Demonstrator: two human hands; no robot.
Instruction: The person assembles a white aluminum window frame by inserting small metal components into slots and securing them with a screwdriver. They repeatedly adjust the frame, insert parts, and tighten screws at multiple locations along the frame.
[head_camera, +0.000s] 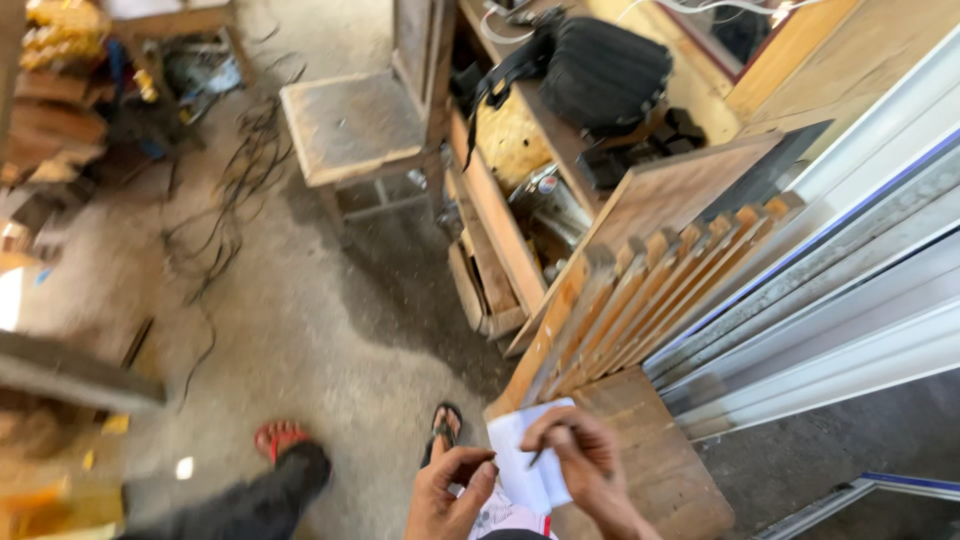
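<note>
Both forearms are cut off by the lower edge, and the frame is blurred, most at the left, where yellow and brown shapes cannot be told apart. What the pen (545, 452) is exactly is hard to make out: only a thin dark stick shows under the right hand's fingers. Any marks on the paper (530, 450) are too small to see.

The paper, a white folded sheet, lies near the bottom centre, over the near end of a plank (650, 450). The right hand (580, 460) rests on it from the right, fingers curled and pinching the pen, whose tip touches the sheet. The left hand (450, 490) is just beside the paper's left edge, fingers bent inward and thumb up against the sheet; whether it grips the edge or only steadies it I cannot tell.

The plank serves as the surface, with a row of wooden slats (650, 290) leaning on edge behind it and pale metal rails (850, 290) running off to the right. The floor (300, 330) is grey concrete with loose cables (225, 200). A red sandal (280, 437) and a dark sandal (445, 425) stand on it. Farther off are a dusty stool (350, 125) and a black bag (600, 75) on a wooden bench.
</note>
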